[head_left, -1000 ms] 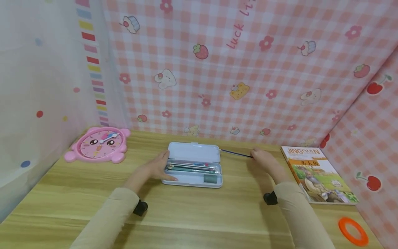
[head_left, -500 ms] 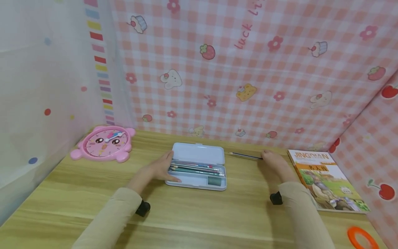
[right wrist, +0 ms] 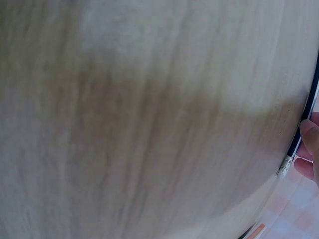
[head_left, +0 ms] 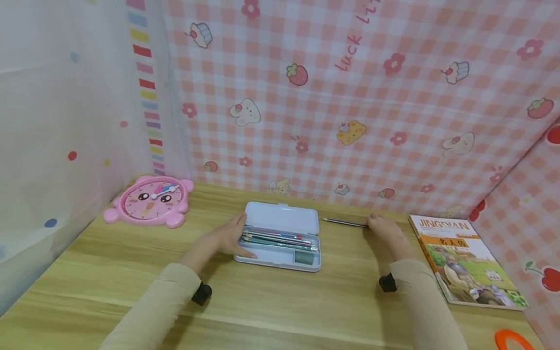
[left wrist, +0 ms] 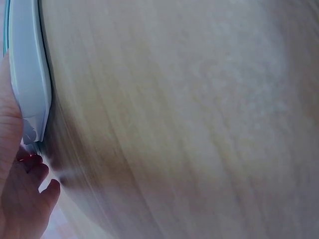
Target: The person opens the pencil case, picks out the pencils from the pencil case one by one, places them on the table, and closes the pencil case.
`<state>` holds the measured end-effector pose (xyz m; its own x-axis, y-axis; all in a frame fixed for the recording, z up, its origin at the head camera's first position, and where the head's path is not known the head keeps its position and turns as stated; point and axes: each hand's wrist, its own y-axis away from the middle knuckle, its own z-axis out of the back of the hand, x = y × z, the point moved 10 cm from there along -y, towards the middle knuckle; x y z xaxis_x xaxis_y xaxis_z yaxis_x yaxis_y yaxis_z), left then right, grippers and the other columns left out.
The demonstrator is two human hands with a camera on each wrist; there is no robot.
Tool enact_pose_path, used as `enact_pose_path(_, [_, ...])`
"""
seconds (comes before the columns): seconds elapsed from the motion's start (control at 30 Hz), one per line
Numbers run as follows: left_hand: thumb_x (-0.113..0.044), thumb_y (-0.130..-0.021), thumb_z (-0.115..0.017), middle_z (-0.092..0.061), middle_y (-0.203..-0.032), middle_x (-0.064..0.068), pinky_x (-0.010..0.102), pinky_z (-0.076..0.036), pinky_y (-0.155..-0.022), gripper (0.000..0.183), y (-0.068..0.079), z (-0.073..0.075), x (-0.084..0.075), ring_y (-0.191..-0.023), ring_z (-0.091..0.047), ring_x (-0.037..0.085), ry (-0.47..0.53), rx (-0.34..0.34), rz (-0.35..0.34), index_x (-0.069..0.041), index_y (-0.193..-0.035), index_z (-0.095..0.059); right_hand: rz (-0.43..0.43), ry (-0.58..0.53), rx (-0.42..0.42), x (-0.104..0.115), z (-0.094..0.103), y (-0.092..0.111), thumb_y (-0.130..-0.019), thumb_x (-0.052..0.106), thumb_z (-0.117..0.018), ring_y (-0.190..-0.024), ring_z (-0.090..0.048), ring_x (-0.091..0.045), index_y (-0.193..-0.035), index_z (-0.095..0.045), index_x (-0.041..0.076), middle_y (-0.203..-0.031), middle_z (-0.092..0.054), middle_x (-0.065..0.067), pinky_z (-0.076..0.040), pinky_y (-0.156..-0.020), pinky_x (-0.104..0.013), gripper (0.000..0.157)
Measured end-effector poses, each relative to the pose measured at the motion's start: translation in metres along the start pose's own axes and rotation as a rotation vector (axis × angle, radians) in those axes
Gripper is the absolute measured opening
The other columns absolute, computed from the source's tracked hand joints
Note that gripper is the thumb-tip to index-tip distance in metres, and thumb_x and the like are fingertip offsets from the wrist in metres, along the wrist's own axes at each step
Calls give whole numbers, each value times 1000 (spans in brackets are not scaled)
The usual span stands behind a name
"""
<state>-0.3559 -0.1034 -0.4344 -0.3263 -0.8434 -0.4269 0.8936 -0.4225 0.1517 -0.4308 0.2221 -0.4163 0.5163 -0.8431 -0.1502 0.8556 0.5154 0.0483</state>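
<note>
Near the back edge of a pale wooden tabletop (head_left: 280,301), just right of centre, a thin dark pencil (head_left: 345,222) lies flat, its tip pointing left toward an open pencil case (head_left: 280,236). At the pencil's right end is the right hand (head_left: 385,228), with fingertips curled onto the shaft — the wrist view shows the fingers (right wrist: 310,134) pinching it near the eraser end. That grip is closed on the pencil, which still rests on the wood.

Just left of the pencil, and apart from it, sits the pale grey pencil case, its lid folded back flat. Several pencils lie side by side inside, with a dark green block in the near right corner. The left hand (head_left: 229,238) rests against the case's left end, fingers relaxed and spread along its edge — steadying it, not clasping it.

Further out, a pink clock (head_left: 150,201) with a cartoon face lies at the far left. A picture book (head_left: 468,262) lies to the right of the right hand. An orange ring (head_left: 512,339) shows at the bottom right corner.
</note>
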Motion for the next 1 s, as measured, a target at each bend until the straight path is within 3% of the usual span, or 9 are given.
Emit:
enact_pose_path(0.3, [-49, -70, -73, -8, -148, 33, 47, -17, -115, 117, -2, -1, -2, -138, -13, 41, 9, 6, -2, 13, -141, -4, -38, -94, -6, -8, 3, 6, -86, 2, -55, -87, -60, -33, -96, -60, -2, -92, -57, -15, -53, -76, -43, 12])
enact_pose_path(0.5, [-49, -71, -73, -8, -147, 33, 48, -17, -115, 117, -1, -2, -1, -138, -12, 42, 7, 11, -1, 14, -141, -4, -2, -118, -34, -2, 13, 9, -85, -1, -56, -92, -60, -34, -101, -59, -4, -98, -59, -18, -53, -80, -43, 17])
enact_pose_path(0.7, [-48, -71, -73, -10, -146, 35, 49, -18, -114, 117, -2, 0, -2, -137, -14, 43, 15, -5, -12, 16, -140, -5, 35, -161, -83, 19, 29, 8, -84, 1, -59, -91, -61, -35, -102, -60, -7, -96, -61, -19, -52, -80, -42, 19])
enact_pose_path(0.93, [-50, -70, -73, -9, -147, 33, 49, -18, -114, 117, -3, -1, -1, -137, -14, 43, 8, 1, 8, 15, -140, -5, 30, -265, -11, 60, 33, -1, -90, 14, -56, -92, -62, -30, -106, -60, -5, -98, -64, -16, -52, -80, -40, 25])
enact_pose_path(1.0, [-50, -71, -73, -9, -147, 33, 49, -17, -114, 117, -3, -2, -2, -137, -14, 43, 6, 2, 5, 15, -140, -5, 71, -285, -32, 75, 38, -3, -90, 16, -56, -87, -63, -26, -102, -62, -3, -94, -65, -13, -53, -77, -38, 23])
